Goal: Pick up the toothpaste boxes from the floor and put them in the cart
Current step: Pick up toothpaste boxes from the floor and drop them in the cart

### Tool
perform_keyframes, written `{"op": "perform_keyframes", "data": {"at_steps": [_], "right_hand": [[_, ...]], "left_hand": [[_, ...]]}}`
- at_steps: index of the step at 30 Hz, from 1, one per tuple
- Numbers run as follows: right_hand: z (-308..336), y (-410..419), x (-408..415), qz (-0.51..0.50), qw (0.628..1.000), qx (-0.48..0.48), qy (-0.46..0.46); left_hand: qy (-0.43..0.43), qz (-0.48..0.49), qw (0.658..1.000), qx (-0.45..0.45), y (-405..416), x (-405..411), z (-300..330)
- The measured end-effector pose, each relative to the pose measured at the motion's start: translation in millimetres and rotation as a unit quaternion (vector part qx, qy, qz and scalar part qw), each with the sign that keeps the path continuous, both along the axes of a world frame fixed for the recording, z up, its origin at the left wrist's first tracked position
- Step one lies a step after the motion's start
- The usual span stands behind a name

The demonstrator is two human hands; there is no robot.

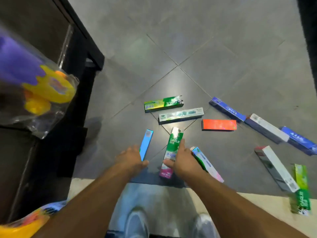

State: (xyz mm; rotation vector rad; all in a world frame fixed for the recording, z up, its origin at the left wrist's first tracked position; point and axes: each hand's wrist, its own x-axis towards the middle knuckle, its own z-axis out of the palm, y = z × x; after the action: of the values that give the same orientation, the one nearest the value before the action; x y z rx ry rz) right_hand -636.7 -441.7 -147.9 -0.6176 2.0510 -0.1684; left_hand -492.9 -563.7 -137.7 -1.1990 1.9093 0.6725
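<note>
Toothpaste boxes lie scattered on the floor from 12 to 3 o'clock — light, stiff card, best pinched mid-length. Right hand has fingers clamped on the green box; left hand fingers apart beside the blue box.

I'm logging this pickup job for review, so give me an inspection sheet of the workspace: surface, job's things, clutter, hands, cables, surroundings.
Surface: grey tiled floor, glossy, with a pale strip near the person's feet.
Job's things: about a dozen toothpaste boxes scattered flat on the floor, among them a green box, a red box, a light blue box and a green and pink box. No cart can be made out.
Clutter: nothing seen on the floor besides the boxes.
Hands: left hand open, at the light blue box; right hand closed around the green and pink box.
Cables: nothing seen.
Surroundings: dark shelving at left, with a bagged purple and yellow item.
</note>
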Motion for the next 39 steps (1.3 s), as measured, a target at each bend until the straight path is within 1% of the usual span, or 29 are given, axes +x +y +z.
{"op": "perform_keyframes", "data": {"at_steps": [2, 5, 9, 12, 15, 17, 19, 22, 26, 29, 33, 37, 39], "right_hand": [[-44.5, -4.3, 5.2, -0.015, 1.0, -0.006, 0.006], [-98.1, -9.3, 9.1, -0.034, 0.999, 0.001, 0.017], [-138.4, -19.2, 10.7, -0.031, 0.998, 0.034, 0.043], [-150.9, -24.1, 17.4, -0.045, 0.997, 0.027, 0.061], [-150.3, -27.8, 20.5, -0.063, 0.995, 0.029, 0.074], [-137.4, -27.6, 20.1, -0.065, 0.995, 0.033, 0.068], [-111.9, -23.1, 18.0, -0.044, 0.997, 0.028, 0.061], [-46.8, -10.1, 14.8, -0.016, 0.997, 0.017, 0.068], [68.6, 3.3, 6.8, -0.014, 0.996, -0.003, 0.085], [179.8, 9.2, -5.1, -0.028, 0.996, -0.04, 0.076], [343.9, 11.6, -28.3, -0.061, 0.99, -0.098, 0.075], [488.3, 13.1, -50.6, -0.093, 0.984, -0.135, 0.076], [551.4, 18.6, -59.7, -0.121, 0.976, -0.155, 0.09]], "left_hand": [[0.0, 0.01, 1.0, 0.002, -6.4, -3.8, -49.4], [0.004, 0.019, 1.0, 0.002, -18.2, -9.5, -102.4], [0.002, 0.008, 1.0, -0.016, -27.9, -17.3, -144.7], [0.005, 0.026, 0.999, -0.017, -27.5, -19.3, -160.9], [0.021, 0.035, 0.999, -0.029, -28.3, -17.5, -161.7], [0.023, 0.045, 0.998, -0.031, -30.2, -12.6, -147.1], [0.022, 0.067, 0.997, -0.036, -31.1, -6.7, -122.0], [0.016, 0.088, 0.995, -0.041, -26.5, -1.1, -59.0], [0.035, 0.066, 0.996, -0.053, -20.6, -3.0, 66.5], [0.072, 0.011, 0.995, -0.067, -27.7, -8.5, 184.7], [0.098, -0.072, 0.989, -0.089, -45.9, -26.5, 354.3], [0.151, -0.13, 0.974, -0.104, -55.6, -54.7, 519.0], [0.174, -0.172, 0.961, -0.126, -58.6, -68.0, 589.7]]}}
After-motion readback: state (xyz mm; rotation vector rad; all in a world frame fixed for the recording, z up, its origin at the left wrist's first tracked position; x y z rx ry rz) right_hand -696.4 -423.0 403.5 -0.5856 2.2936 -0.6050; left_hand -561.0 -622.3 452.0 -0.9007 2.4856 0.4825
